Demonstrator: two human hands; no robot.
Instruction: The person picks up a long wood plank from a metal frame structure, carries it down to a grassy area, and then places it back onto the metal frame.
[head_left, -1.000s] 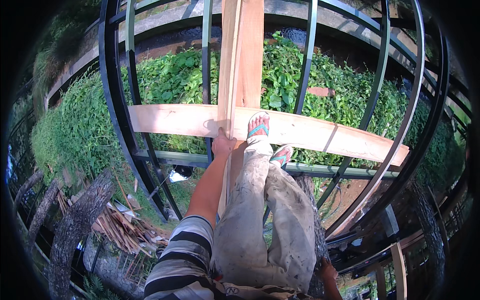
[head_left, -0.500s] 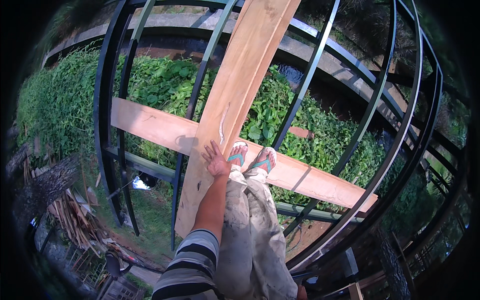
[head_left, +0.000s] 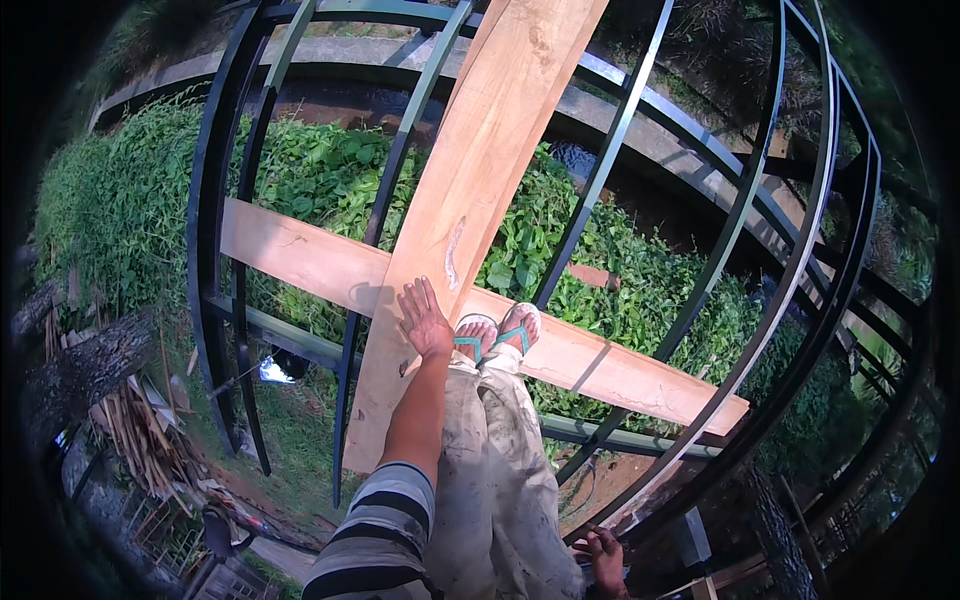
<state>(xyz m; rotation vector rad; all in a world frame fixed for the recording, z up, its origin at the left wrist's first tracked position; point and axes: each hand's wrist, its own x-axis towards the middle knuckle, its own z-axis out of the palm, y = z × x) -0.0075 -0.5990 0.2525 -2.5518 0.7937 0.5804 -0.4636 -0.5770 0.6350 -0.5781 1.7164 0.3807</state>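
Note:
My left hand [head_left: 427,322] lies flat, fingers spread, on a long wooden plank [head_left: 485,170] that runs away from me. It presses on the near part, beside a pale knot mark. Under this plank lies a crosswise wooden board [head_left: 640,380], resting over the metal beams. A second plank edge shows along the long plank's side. My right hand [head_left: 603,562] hangs low at the right of my legs, near a dark curved metal beam [head_left: 690,440]. Its fingers are loosely bent and a little apart, and I see nothing in them.
My feet in flip-flops [head_left: 497,332] stand on the crosswise board. Dark metal rafters [head_left: 605,180] with open gaps surround me. Green plants [head_left: 330,170] grow far below, with a concrete ledge [head_left: 370,50] beyond. A heap of wood scraps [head_left: 145,430] lies at lower left.
My right hand has come into view at the lower right. My left hand stays on the plank, its fingers now pointing straighter ahead. The view has shifted slightly.

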